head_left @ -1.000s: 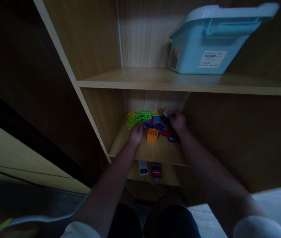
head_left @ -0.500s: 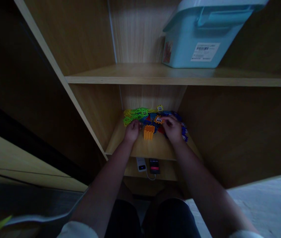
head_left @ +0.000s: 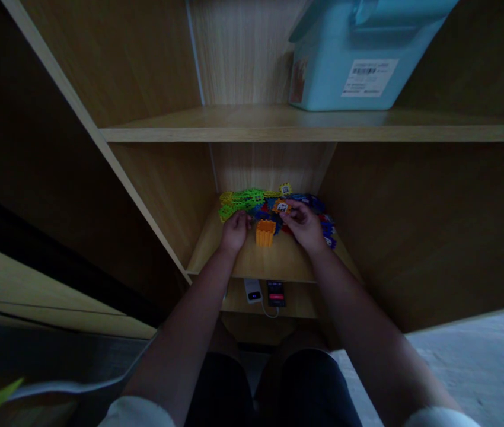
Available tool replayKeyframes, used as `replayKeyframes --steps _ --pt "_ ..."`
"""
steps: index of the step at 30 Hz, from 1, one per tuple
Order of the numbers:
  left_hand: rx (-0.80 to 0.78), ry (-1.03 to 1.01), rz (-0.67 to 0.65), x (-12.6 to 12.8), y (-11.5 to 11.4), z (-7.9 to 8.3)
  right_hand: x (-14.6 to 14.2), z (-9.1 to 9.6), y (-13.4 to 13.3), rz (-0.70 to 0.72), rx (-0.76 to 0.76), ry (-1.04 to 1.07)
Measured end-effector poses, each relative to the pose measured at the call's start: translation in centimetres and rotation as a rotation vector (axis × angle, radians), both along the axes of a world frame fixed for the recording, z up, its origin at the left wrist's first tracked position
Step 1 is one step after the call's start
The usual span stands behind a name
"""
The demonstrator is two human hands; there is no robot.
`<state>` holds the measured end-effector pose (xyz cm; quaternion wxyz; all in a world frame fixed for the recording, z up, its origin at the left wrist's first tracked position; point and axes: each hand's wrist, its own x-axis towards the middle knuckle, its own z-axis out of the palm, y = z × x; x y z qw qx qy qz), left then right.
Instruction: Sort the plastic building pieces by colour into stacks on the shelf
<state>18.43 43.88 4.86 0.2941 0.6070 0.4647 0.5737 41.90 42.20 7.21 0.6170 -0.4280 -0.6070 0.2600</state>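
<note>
A pile of coloured plastic building pieces [head_left: 252,203] lies at the back of a low wooden shelf [head_left: 278,264]: green ones to the left, blue and red ones to the right. An assembled orange block [head_left: 265,232] stands in front of the pile. My left hand [head_left: 234,231] rests curled next to the orange block's left side, against the green pieces. My right hand [head_left: 305,225] pinches a small orange and white piece [head_left: 281,207] just above and right of the orange block.
A light blue lidded storage box [head_left: 350,65] with a white label stands on the upper shelf [head_left: 234,127]. Under the low shelf lie a white power bank [head_left: 252,290] and a dark phone [head_left: 276,293] joined by a cable. My knees show at the bottom.
My right hand drew the small orange and white piece from the back of the pile toward the orange block. The left hand stayed by the block. The camera tilted down slightly.
</note>
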Motion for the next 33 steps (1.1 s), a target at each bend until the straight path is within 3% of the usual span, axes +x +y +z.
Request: replayKeyframes --steps 9,15,33 --pt "-0.018 -0.034 0.003 0.0 0.0 0.1 0.3 -0.5 0.6 0.038 -0.006 0.06" --pt "-0.008 -0.047 0.007 0.0 -0.2 0.3 0.6 -0.7 0.9 -0.048 0.047 0.013" --pt "0.028 -0.098 -0.062 0.3 -1.5 2.0 -0.7 0.5 -0.6 0.016 0.077 0.003"
